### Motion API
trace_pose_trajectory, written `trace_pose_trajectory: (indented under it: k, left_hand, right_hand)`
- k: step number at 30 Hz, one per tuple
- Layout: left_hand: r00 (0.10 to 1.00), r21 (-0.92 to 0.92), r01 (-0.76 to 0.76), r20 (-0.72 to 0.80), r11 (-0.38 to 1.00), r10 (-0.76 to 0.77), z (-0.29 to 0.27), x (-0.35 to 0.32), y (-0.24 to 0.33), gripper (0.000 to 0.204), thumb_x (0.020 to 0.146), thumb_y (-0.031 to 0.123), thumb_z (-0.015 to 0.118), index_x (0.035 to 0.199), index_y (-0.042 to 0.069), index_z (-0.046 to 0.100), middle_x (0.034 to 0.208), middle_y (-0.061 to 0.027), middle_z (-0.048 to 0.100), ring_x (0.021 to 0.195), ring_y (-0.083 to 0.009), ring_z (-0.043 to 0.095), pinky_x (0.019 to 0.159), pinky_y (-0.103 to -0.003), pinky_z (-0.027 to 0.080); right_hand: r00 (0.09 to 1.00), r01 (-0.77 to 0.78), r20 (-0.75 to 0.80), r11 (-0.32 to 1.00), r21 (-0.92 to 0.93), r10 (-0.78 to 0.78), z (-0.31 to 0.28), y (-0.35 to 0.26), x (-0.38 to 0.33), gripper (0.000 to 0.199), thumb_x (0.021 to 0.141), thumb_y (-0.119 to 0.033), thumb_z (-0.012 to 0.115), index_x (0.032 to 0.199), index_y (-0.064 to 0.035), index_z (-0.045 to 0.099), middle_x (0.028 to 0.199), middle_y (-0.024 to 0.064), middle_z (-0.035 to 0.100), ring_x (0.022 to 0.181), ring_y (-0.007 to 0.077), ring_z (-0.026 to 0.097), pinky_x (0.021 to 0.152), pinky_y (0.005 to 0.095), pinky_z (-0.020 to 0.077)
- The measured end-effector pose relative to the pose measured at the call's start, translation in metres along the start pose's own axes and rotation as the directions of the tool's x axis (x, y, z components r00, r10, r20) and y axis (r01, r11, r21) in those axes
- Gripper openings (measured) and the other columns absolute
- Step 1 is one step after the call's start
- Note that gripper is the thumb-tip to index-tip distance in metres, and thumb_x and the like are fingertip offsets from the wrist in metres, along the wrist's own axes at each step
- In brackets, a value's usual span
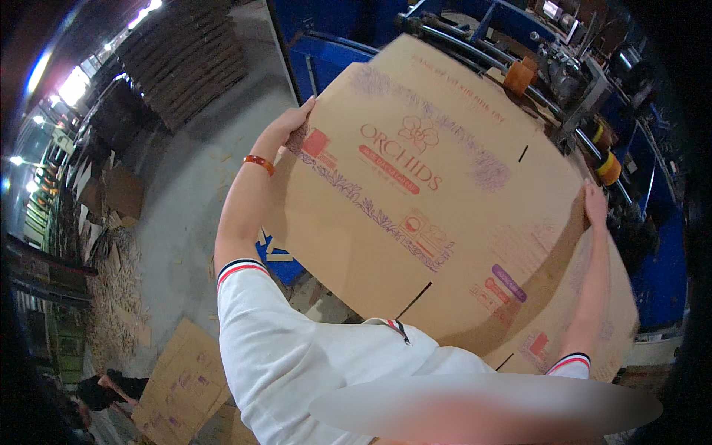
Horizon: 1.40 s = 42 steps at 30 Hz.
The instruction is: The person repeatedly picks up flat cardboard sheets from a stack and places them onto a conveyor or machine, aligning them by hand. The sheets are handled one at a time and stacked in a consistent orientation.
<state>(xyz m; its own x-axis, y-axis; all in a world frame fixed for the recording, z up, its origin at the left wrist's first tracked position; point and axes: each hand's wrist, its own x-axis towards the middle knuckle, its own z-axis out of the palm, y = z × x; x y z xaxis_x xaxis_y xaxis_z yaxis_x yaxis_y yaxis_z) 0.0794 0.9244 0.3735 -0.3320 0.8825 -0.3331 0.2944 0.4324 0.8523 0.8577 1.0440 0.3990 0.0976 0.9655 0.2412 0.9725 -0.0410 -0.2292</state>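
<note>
A large flat printed cardboard box blank spans the space in front of me, tilted, with red and purple print and black slots along its edges. My left hand is closed on its left edge near the upper corner, fingers partly hidden. On the opposite side, my right hand grips the right edge, its fingers partly out of sight. The blank's far edge lies close to a blue machine with metal shafts and orange-yellow rollers.
Stacked cardboard stands at the far left beside the grey floor. Cardboard scraps lie heaped at left. At lower left, another person's arm is near a printed cardboard sheet. Blue metal shows beneath my blank.
</note>
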Motion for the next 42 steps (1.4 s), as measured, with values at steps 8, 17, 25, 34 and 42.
trace_pose_trajectory:
  k: [8,17,25,34,42]
  left_hand:
    - [0.908,-0.352,-0.403,-0.271,0.845,0.320,-0.025,-0.045,0.049,0.064,0.089,0.061,0.050,0.104,0.000,0.065,0.100,-0.0106,0.064,0.091,-0.0179,0.059,0.083,-0.032,0.045]
    - [0.585,-0.511,-0.759,-0.262,0.403,0.768,0.005,-0.162,0.134,0.092,0.088,0.067,0.041,0.147,0.001,0.015,0.149,-0.0252,0.023,0.137,-0.0367,0.023,0.112,-0.049,0.011]
    - [0.605,-0.910,0.379,0.104,-0.170,0.789,0.087,-0.300,0.138,0.083,0.074,0.054,0.068,0.132,0.001,0.041,0.137,-0.0168,0.043,0.126,-0.0322,0.039,0.105,-0.053,0.030]
    - [0.986,-0.777,-0.142,-0.060,0.613,0.153,0.063,-0.157,-0.012,0.049,0.087,0.015,0.064,0.128,-0.003,0.044,0.121,-0.0141,0.056,0.109,-0.0253,0.055,0.094,-0.041,0.047]
    - [0.740,-0.408,-0.668,-0.277,0.622,0.613,-0.013,-0.125,-0.018,0.035,0.080,0.004,0.071,0.111,-0.004,0.057,0.106,-0.0125,0.063,0.096,-0.0190,0.060,0.082,-0.033,0.051]
  right_hand:
    - [0.848,-0.128,-0.528,0.984,-0.124,0.044,-0.161,0.075,-0.024,0.065,0.088,-0.059,0.040,0.098,0.0006,0.064,0.094,0.0239,0.061,0.093,0.0392,0.058,0.081,0.0447,0.0439]
    - [0.759,0.015,-0.620,0.957,-0.288,-0.198,-0.219,-0.002,-0.323,0.059,0.077,-0.060,0.053,0.090,-0.0037,0.063,0.080,0.0166,0.060,0.078,0.0348,0.057,0.070,0.0417,0.0445]
    - [0.750,0.275,-0.552,0.931,-0.240,-0.364,-0.193,-0.193,-0.486,0.056,0.068,-0.061,0.065,0.083,-0.0075,0.063,0.068,0.0100,0.058,0.066,0.0308,0.056,0.061,0.0390,0.0451]
    - [0.613,-0.545,-0.653,0.837,0.058,0.445,-0.067,-0.072,-0.569,0.026,0.086,-0.022,0.063,0.102,-0.0018,0.056,0.099,0.0141,0.060,0.091,0.0328,0.057,0.083,0.0412,0.0457]
    - [0.149,0.162,0.022,-0.046,0.986,0.989,-0.001,0.145,-0.749,0.054,0.087,-0.024,0.065,0.132,-0.0007,0.044,0.129,0.0123,0.053,0.114,0.0289,0.053,0.094,0.0433,0.0460]
